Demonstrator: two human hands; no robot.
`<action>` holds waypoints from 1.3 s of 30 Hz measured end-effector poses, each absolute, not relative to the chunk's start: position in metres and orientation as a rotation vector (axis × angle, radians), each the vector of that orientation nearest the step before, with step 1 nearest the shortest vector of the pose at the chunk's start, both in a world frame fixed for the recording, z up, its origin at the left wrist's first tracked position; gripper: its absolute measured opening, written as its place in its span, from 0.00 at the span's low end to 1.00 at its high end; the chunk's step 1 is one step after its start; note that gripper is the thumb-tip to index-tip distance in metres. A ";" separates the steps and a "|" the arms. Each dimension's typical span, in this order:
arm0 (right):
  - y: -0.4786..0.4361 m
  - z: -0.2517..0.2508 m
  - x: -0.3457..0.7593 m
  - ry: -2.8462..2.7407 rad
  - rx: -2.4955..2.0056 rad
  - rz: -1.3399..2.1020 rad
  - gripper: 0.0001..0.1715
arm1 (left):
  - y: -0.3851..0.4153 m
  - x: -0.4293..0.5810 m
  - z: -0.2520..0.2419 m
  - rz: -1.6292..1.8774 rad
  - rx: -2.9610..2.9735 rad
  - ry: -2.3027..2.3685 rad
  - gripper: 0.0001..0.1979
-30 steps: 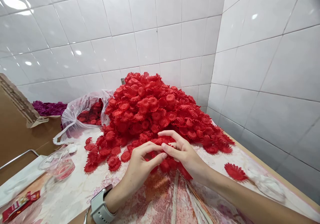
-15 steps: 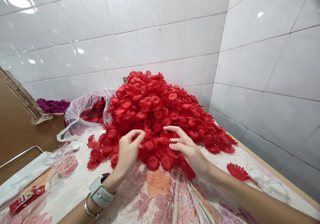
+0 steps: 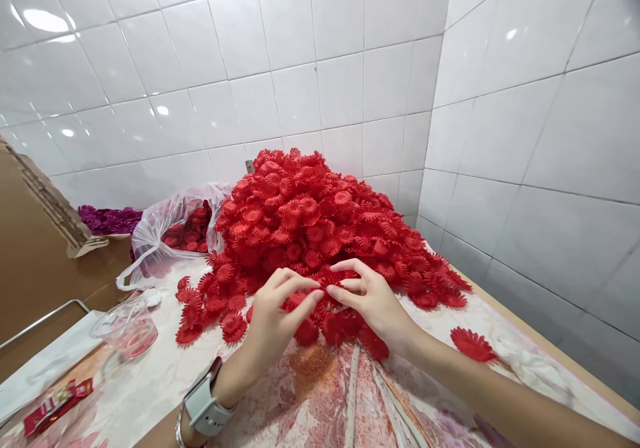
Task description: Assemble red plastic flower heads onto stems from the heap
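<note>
My left hand (image 3: 280, 311), with a pale watch (image 3: 205, 401) on its wrist, is closed in a pinch; what lies between its fingertips is too small to make out. My right hand (image 3: 375, 308) faces it, thumb and middle finger closed on a red petal piece, index finger raised and bent. The fingertips of both hands nearly meet over the front of a tall heap of red fabric flower petals (image 3: 300, 215). Below them, long thin stems (image 3: 400, 408) run along the table towards the heap.
At left, a clear plastic bag (image 3: 150, 241) of darker red petals stands before a purple pile (image 3: 107, 220). Nearer are a clear plastic cup (image 3: 130, 335), a red wrapper (image 3: 57, 405) and cardboard (image 3: 35, 235). One petal piece (image 3: 473, 345) lies right. Tiled walls (image 3: 295, 95) enclose the back.
My left hand has moved right and closer to my right hand, its thumb and index finger now stretched towards the petal piece. My right hand has shifted slightly left.
</note>
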State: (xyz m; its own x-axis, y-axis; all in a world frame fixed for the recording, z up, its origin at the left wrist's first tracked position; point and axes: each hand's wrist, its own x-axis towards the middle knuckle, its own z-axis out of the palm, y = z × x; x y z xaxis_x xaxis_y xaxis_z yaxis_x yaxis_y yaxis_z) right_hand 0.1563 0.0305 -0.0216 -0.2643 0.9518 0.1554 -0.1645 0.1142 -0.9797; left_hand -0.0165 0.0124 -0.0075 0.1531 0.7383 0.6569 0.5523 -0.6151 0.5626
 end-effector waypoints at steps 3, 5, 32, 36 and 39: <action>0.027 -0.021 0.156 -1.368 -0.861 1.330 0.21 | 0.011 -0.014 -0.011 1.435 2.423 1.168 0.04; 0.024 -0.021 0.155 -1.379 -0.873 1.305 0.19 | 0.012 -0.013 -0.013 1.410 2.477 1.174 0.04; 0.019 -0.020 0.153 -1.556 -0.814 1.324 0.13 | 0.007 -0.007 -0.013 1.204 2.122 1.204 0.06; 0.022 -0.017 0.154 -1.522 -0.815 1.388 0.18 | 0.010 -0.009 -0.012 1.251 2.080 1.281 0.04; 0.023 -0.015 0.156 -1.497 -0.812 1.365 0.20 | 0.010 -0.010 -0.010 1.276 2.078 1.305 0.03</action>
State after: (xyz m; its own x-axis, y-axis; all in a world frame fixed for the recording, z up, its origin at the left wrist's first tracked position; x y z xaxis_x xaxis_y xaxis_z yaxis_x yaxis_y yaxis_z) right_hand 0.1560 0.0232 -0.0153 -0.3567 0.9136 0.1954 -0.1103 0.1665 -0.9798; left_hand -0.0101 0.0105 -0.0105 0.1594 0.8536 0.4960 0.5146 -0.5006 0.6961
